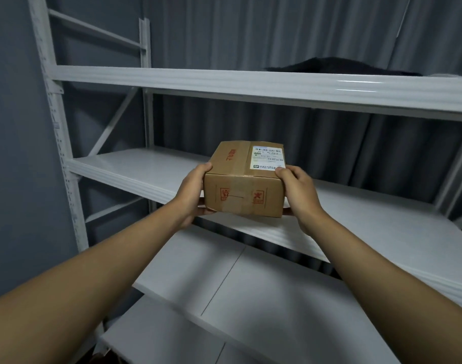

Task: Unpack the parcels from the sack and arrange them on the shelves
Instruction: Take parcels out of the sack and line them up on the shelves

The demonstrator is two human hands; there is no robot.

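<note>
Both arms reach forward: left hand [191,191] and right hand [297,189] clasp opposite ends of a cardboard box [244,179], held between them just above the shelf [135,169] beyond. It looks stiff, light and taped shut, so gripping the ends suits it.

Taped brown cardboard parcel [244,179] (white label on top) level above white middle shelf [135,166]

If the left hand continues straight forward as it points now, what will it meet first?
Probably the front edge of the middle shelf. The left hand grips the cardboard box just before that edge, though depth is unclear.
</note>
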